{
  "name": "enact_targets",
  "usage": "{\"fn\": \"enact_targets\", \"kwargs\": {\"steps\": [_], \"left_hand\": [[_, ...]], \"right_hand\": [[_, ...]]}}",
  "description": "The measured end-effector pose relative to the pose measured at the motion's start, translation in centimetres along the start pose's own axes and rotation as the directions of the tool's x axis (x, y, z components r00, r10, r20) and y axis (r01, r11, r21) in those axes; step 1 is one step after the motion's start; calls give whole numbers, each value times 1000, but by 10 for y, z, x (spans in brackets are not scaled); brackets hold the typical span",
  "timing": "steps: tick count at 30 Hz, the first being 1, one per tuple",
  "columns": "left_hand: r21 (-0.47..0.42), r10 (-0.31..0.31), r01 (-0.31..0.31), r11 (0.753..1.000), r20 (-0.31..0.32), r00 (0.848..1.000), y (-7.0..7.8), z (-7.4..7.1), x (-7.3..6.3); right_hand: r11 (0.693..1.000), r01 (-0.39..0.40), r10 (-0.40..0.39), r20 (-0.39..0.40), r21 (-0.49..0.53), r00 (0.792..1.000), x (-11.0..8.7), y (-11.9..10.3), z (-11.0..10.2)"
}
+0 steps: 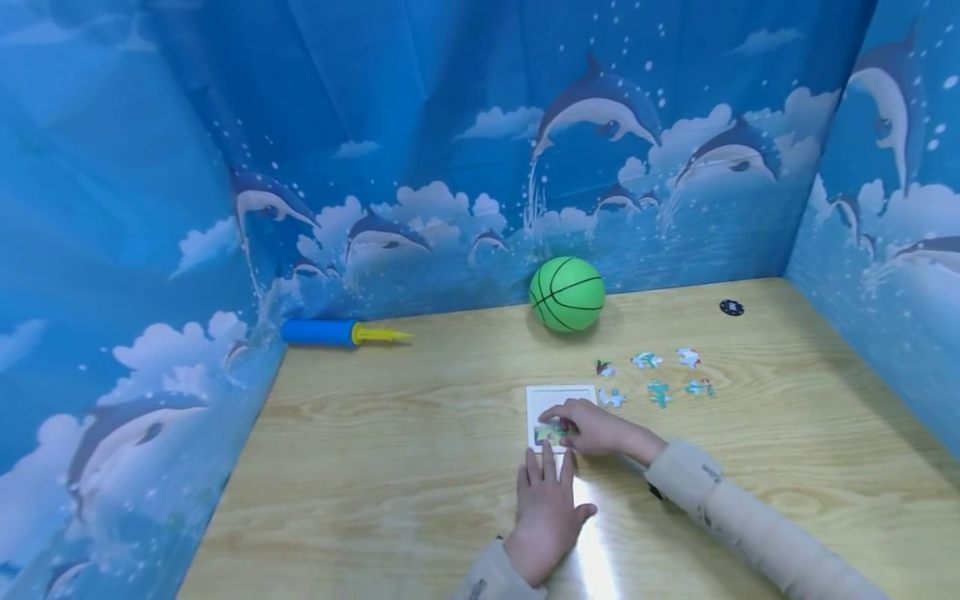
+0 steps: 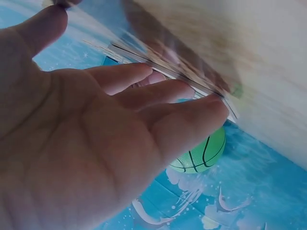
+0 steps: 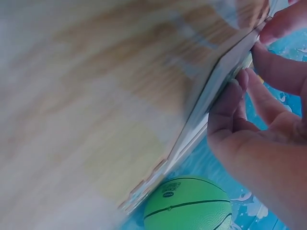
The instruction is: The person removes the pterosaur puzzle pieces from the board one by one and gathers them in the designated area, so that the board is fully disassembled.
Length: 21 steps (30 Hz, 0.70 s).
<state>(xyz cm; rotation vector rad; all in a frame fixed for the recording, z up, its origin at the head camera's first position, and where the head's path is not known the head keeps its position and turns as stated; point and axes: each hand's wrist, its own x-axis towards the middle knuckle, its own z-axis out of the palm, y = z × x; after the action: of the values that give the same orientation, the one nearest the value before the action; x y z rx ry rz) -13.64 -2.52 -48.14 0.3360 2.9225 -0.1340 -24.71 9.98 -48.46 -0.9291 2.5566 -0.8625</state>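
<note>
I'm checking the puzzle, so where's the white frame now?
In the head view, the white frame lies just right of centre, partly under the right hand, left of the loose puzzle pieces.

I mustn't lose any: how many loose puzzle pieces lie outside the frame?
6, in two rows right of the frame: far-left piece, far-middle piece, far-right piece, near-left piece, near-middle piece, near-right piece. Some may be hidden.
</note>
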Motion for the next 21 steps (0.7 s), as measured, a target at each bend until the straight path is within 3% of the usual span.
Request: {"fn": "enact_targets", "kwargs": {"steps": [7, 21], "left_hand": [[53, -12, 12, 999, 2, 1000, 3, -1, 1], [128, -34, 30, 991, 33, 999, 6, -1, 2]], "right_hand": [[1000, -21, 21, -7, 12, 1000, 1, 0, 2], [985, 9, -7, -14, 174, 1000, 1, 2, 2]]}}
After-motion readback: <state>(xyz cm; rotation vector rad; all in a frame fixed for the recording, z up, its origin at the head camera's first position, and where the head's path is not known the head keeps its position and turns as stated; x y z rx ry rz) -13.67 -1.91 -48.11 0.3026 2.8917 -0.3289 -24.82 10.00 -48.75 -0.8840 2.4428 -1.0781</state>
